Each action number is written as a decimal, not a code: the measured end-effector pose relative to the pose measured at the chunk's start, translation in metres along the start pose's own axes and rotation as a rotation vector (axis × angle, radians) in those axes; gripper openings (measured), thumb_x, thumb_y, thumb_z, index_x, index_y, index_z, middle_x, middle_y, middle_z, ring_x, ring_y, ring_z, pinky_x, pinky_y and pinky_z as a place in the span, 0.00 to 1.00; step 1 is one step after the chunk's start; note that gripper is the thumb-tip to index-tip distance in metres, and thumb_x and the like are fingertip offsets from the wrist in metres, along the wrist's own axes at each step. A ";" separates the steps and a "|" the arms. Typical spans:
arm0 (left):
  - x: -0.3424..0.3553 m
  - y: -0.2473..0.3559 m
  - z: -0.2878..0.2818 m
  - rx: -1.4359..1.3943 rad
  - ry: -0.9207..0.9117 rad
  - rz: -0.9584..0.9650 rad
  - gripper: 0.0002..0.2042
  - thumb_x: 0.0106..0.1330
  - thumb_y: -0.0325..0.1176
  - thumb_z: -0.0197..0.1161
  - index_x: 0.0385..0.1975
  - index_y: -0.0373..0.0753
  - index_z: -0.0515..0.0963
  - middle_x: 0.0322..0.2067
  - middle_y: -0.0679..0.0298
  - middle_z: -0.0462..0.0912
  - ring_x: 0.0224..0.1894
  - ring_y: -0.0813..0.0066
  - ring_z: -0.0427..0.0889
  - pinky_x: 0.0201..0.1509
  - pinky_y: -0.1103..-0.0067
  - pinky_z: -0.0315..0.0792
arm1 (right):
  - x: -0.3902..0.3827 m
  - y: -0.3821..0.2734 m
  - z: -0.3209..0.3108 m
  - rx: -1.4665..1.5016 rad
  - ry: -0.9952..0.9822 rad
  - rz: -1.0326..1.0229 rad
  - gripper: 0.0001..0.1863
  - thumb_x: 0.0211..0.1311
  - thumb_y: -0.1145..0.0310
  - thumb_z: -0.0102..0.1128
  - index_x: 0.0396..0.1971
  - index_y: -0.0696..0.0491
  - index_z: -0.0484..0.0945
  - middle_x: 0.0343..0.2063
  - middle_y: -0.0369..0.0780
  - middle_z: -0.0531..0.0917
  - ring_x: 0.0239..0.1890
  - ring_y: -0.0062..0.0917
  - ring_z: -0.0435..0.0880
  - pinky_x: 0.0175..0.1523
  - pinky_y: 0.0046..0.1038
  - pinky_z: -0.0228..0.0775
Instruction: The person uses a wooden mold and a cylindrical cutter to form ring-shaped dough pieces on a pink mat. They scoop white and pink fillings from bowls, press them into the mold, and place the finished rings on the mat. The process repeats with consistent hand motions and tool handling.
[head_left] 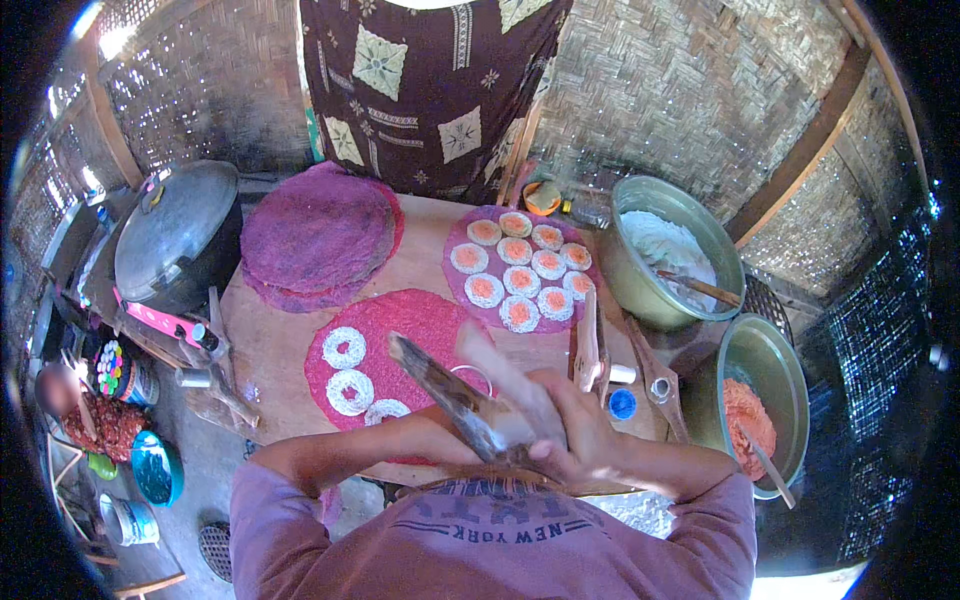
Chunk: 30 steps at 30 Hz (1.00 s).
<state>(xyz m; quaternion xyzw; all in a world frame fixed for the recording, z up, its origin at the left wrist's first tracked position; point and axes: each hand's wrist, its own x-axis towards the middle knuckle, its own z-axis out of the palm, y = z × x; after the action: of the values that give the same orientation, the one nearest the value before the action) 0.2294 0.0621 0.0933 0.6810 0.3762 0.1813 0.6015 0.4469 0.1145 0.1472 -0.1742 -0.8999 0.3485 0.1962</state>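
Wooden tool (456, 402): presumably stiff, moderately heavy; left grip (438, 437) and right grip (580, 424) grasp its near end, judged the soundest hold.

Dark block-capital lettering (502, 528) in two rows is printed across the mauve shirt (400, 570).

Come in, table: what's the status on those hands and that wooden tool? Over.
Right hand gripping wooden tool; left hand by its near end, grip unclear. White rings on round pink mat. Tool hides part of mat.
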 end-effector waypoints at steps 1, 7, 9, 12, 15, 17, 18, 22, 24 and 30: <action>-0.001 0.002 0.001 0.013 0.031 0.057 0.23 0.59 0.43 0.68 0.51 0.38 0.73 0.46 0.60 0.79 0.50 0.71 0.77 0.55 0.72 0.69 | 0.000 -0.001 0.002 -0.016 -0.027 -0.024 0.40 0.58 0.46 0.60 0.59 0.60 0.59 0.50 0.54 0.71 0.53 0.49 0.75 0.56 0.42 0.68; 0.010 0.002 -0.022 0.282 0.119 0.113 0.20 0.54 0.39 0.71 0.44 0.37 0.77 0.41 0.57 0.82 0.48 0.66 0.79 0.56 0.69 0.70 | 0.023 0.014 -0.011 0.145 0.063 0.139 0.42 0.57 0.44 0.62 0.60 0.61 0.61 0.53 0.49 0.72 0.53 0.41 0.75 0.58 0.38 0.69; 0.008 0.007 -0.040 0.294 0.219 0.248 0.18 0.55 0.39 0.69 0.42 0.36 0.78 0.39 0.55 0.83 0.46 0.65 0.80 0.56 0.70 0.70 | 0.020 0.025 -0.042 0.805 -0.238 0.430 0.45 0.56 0.40 0.61 0.61 0.61 0.61 0.51 0.47 0.73 0.51 0.37 0.77 0.56 0.37 0.71; -0.008 0.030 -0.065 0.118 0.349 0.452 0.25 0.59 0.40 0.67 0.55 0.39 0.71 0.49 0.54 0.78 0.51 0.63 0.77 0.58 0.70 0.70 | 0.015 0.042 -0.061 1.132 -0.475 0.584 0.53 0.51 0.29 0.53 0.60 0.65 0.61 0.46 0.47 0.76 0.44 0.33 0.79 0.49 0.34 0.72; 0.002 0.054 -0.090 -0.934 0.481 0.902 0.35 0.63 0.55 0.61 0.64 0.40 0.58 0.56 0.53 0.72 0.55 0.60 0.75 0.59 0.68 0.69 | 0.011 0.057 -0.059 1.250 -0.578 0.573 0.61 0.47 0.21 0.44 0.57 0.70 0.62 0.40 0.50 0.78 0.37 0.31 0.79 0.42 0.31 0.71; 0.009 0.051 -0.114 -1.143 0.353 0.963 0.40 0.62 0.68 0.48 0.62 0.38 0.64 0.56 0.50 0.73 0.56 0.57 0.75 0.61 0.63 0.68 | 0.016 0.068 -0.051 1.212 -0.544 0.659 0.62 0.46 0.19 0.42 0.55 0.71 0.63 0.37 0.50 0.78 0.33 0.30 0.78 0.38 0.29 0.70; 0.014 0.041 -0.123 -1.177 0.364 0.873 0.40 0.62 0.70 0.44 0.59 0.37 0.67 0.56 0.49 0.74 0.55 0.56 0.76 0.62 0.63 0.68 | 0.020 0.073 -0.046 1.304 -0.560 0.668 0.61 0.47 0.20 0.43 0.55 0.71 0.64 0.36 0.50 0.79 0.32 0.30 0.78 0.36 0.28 0.69; 0.045 -0.034 -0.140 -1.504 0.390 0.788 0.43 0.61 0.73 0.38 0.46 0.33 0.77 0.47 0.49 0.81 0.51 0.54 0.79 0.61 0.63 0.68 | 0.042 0.101 -0.029 1.396 -0.508 0.914 0.57 0.54 0.22 0.37 0.55 0.69 0.66 0.30 0.48 0.78 0.24 0.29 0.72 0.28 0.27 0.63; 0.060 -0.079 -0.134 -1.559 0.469 0.781 0.42 0.60 0.74 0.40 0.43 0.34 0.77 0.42 0.54 0.82 0.47 0.55 0.80 0.57 0.65 0.70 | 0.050 0.115 -0.017 1.335 -0.533 1.002 0.57 0.55 0.21 0.30 0.53 0.68 0.68 0.27 0.43 0.77 0.22 0.26 0.72 0.28 0.26 0.63; 0.077 -0.165 -0.117 -1.720 0.726 0.794 0.32 0.62 0.67 0.44 0.34 0.39 0.75 0.31 0.59 0.79 0.40 0.57 0.78 0.48 0.64 0.73 | 0.062 0.136 0.021 0.813 -0.462 1.060 0.45 0.57 0.23 0.32 0.42 0.54 0.74 0.18 0.38 0.77 0.17 0.22 0.76 0.19 0.24 0.65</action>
<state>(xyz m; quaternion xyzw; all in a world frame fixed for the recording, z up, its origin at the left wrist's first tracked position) 0.1489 0.1972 -0.0551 -0.0033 0.0245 0.7734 0.6334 0.4078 0.2258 0.0529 -0.4233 -0.5108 0.7338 -0.1466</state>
